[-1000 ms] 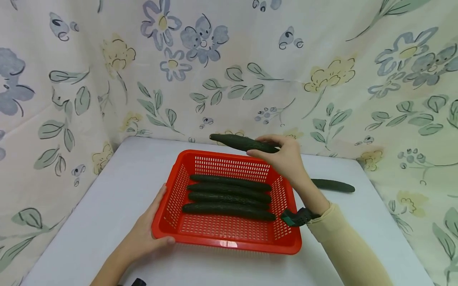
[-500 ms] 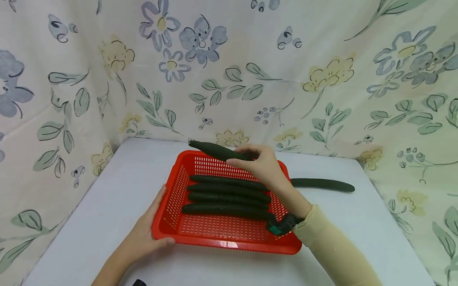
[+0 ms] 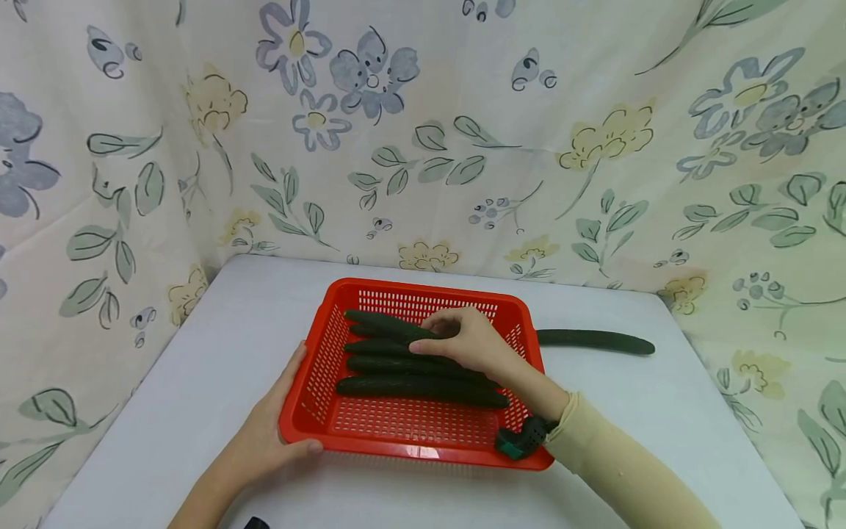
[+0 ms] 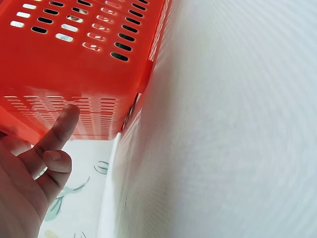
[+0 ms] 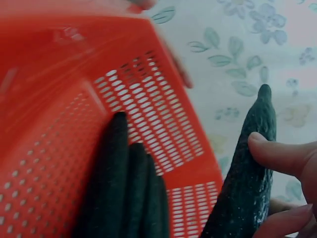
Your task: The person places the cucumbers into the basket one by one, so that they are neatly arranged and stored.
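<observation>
Fingers of the left hand (image 3: 267, 441) lie along the near-left corner of the red basket (image 3: 423, 447), thumb curled over its rim, holding it steady on the white table (image 3: 198, 367). Farther in, the right hand (image 3: 465, 342) reaches over the basket, fingers curled around a dark cucumber (image 3: 383, 324), gripping it low above the others. Four cucumbers (image 3: 423, 389) lie side by side on the basket floor. Beyond the basket's right wall, one more cucumber (image 3: 595, 340) rests on the table. Floral cloth (image 3: 423, 132) hangs behind.
</observation>
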`<state>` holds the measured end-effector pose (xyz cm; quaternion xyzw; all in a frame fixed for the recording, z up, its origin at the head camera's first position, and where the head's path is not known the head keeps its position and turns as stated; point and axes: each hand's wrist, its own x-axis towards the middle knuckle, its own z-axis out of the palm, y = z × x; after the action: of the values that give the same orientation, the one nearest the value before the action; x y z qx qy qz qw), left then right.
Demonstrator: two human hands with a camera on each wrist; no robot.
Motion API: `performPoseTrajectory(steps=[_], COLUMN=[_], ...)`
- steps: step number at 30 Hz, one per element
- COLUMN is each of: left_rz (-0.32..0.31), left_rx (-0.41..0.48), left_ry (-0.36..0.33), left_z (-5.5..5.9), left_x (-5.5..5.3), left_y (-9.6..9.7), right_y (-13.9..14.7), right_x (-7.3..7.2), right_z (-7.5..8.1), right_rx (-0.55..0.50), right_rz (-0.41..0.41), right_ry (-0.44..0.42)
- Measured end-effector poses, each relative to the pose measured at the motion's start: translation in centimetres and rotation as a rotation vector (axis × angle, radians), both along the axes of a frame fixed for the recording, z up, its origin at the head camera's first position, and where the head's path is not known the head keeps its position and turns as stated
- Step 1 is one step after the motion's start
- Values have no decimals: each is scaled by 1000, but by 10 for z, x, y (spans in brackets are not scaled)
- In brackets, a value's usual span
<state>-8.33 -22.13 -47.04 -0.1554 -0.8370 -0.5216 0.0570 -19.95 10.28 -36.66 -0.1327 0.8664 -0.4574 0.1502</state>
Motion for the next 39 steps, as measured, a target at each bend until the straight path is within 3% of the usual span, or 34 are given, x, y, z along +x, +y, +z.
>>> performPoseTrajectory(steps=[10,17,27,35,39], left_rz=[-10,-3,-2,-5,-3], left_rx=[17,7,0,0,-1], left_ry=[-8,4,-1,11,4], left_z=[-3,-3,-3,-1,-2], left_x=[-2,-2,-2,-2,-2], left_y=[-2,-2,-2,-2,-1], right_y=[0,-5,-9,-19,-26], right_x=[0,-2,-3,-7,-6], right_z=[-17,-22,-24,-28,-27], right_rx=[112,194,255,398,479], right_rz=[134,265,381,531,564], right_ry=[-64,22,89,254,292])
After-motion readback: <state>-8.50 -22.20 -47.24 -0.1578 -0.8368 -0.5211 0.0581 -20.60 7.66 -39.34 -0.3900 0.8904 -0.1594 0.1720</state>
